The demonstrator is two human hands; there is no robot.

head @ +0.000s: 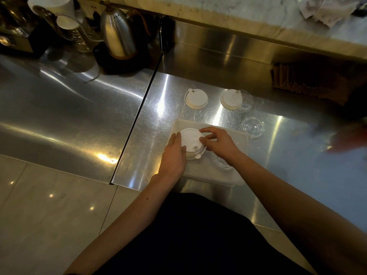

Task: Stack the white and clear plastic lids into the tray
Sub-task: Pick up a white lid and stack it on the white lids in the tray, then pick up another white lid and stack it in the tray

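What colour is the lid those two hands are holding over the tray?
White, an opaque plastic lid; seen clearly in the head view.

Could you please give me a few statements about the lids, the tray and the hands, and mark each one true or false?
1. Both hands, left hand and right hand, are on the white lid stack in the tray. True.
2. No white lids remain outside the tray. False: a white lid and another white lid lie on the counter.
3. A clear lid lies beside the tray. True.
4. The kettle stands inside the tray. False: it stands far off at the back left.
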